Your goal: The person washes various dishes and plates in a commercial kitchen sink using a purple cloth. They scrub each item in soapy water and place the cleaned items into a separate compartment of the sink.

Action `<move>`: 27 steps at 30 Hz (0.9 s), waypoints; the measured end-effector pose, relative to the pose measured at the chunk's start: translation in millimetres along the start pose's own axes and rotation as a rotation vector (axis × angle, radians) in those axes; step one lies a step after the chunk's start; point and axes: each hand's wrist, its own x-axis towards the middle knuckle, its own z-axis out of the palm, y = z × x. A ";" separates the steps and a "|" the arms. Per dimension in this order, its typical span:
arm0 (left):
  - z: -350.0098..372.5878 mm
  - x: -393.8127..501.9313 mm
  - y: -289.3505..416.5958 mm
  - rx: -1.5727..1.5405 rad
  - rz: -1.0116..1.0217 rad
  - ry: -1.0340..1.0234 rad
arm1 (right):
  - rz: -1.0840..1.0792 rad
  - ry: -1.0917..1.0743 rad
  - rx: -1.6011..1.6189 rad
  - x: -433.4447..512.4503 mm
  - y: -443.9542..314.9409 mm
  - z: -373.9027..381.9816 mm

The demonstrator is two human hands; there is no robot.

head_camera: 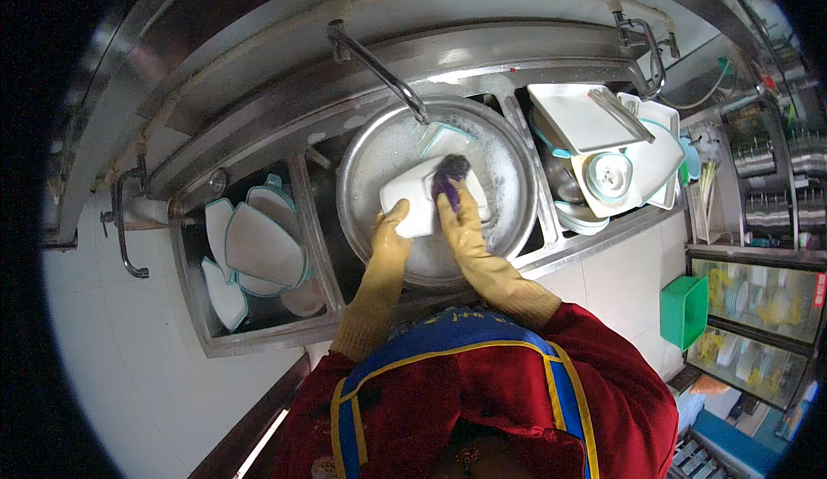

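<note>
Both of my hands wear yellowish rubber gloves over a large round metal basin (352, 149) of sudsy water. My left hand (390, 233) grips the near left edge of a white dish (410, 201), whose underside seems to face up. Pressed on that dish is a dark purple scrubbing pad (446, 185), held in the fingers of my right hand (462, 211). Farther back in the suds lies another white dish (446, 138) with a turquoise rim, partly under water. A metal faucet spout (387, 78) reaches over the basin's far side.
In the left sink compartment are several turquoise-rimmed white plates (265, 243). The right compartment holds stacked white trays (575, 117), bowls (608, 176) and metal tongs (620, 114). Other faucets hang at left (123, 220) and right (652, 52). A green bin (683, 312) stands right, beside a glass-fronted cabinet (756, 295).
</note>
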 end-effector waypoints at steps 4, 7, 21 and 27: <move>-6.0 9.1 -11.9 -0.068 -0.070 -0.121 | -0.442 -0.037 -0.134 -14.7 -61.5 16.9; -6.6 9.1 -15.0 -0.138 -0.117 -0.186 | -0.532 -0.113 -0.162 -5.7 -77.3 13.9; -25.3 -105.4 66.0 0.539 0.099 -0.132 | 0.028 0.017 -0.606 89.0 61.8 -70.7; -52.1 -159.9 127.9 0.490 0.517 -0.119 | 0.304 -0.011 -0.276 86.3 81.6 -90.9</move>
